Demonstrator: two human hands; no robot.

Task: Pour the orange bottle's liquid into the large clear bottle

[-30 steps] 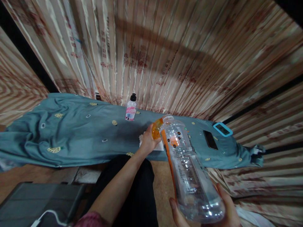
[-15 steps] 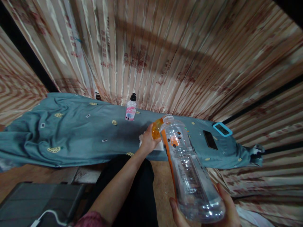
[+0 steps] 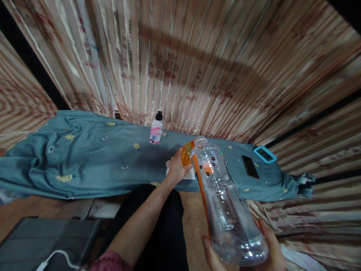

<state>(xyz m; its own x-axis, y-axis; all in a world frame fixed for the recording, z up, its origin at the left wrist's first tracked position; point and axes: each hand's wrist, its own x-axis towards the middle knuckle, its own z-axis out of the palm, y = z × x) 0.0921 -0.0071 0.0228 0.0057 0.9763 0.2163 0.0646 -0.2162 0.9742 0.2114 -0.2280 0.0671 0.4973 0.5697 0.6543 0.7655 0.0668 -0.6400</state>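
The right hand (image 3: 265, 246) cups the base of a large clear plastic bottle (image 3: 225, 203), fingers curled round its bottom at the lower edge of the view. The bottle tilts away from the person, its open neck pointing up and forward over the table edge, with a little clear liquid pooled near the base and an orange label strip running down its left side. The left hand (image 3: 176, 167) is closed around the bottle's orange cap (image 3: 186, 155), which sits just beside the neck, touching or nearly touching it; which cannot be told. Under that hand lies a white tissue (image 3: 190, 174) on the teal tablecloth (image 3: 93, 162). Farther back stands a small pink-labelled bottle (image 3: 155, 131) with a black top. To the right rest a dark phone (image 3: 250, 166) and a blue-framed digital timer (image 3: 265, 154).
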